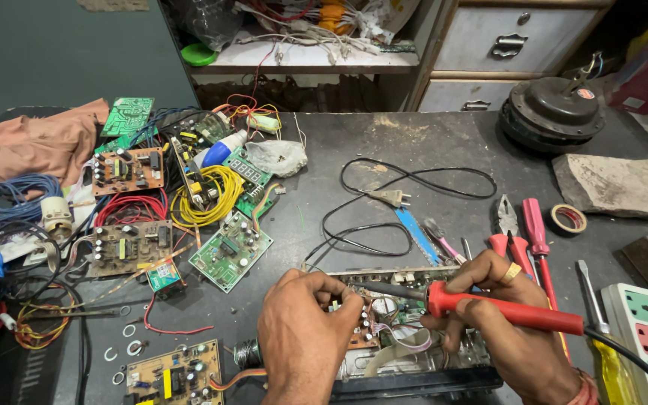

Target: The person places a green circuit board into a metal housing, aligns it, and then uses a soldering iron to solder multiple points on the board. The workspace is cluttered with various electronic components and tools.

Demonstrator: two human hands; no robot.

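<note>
Left hand (305, 330) pinches, seemingly, a part on the board (384, 315) while right hand (500, 315), fingers clamped on the iron (504, 309), solders; next needs a steady tip.

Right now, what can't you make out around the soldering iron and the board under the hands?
Head view only:
- Soldering iron tip: hidden behind the left hand, contact point unseen.
- What the left hand's fingers pinch: covered by the fingers themselves.
- Board under the hands: parts too small to identify.
- Iron's cord: cut off at the bottom right edge.
- Right hand wrist: cut off at the bottom edge.
</note>
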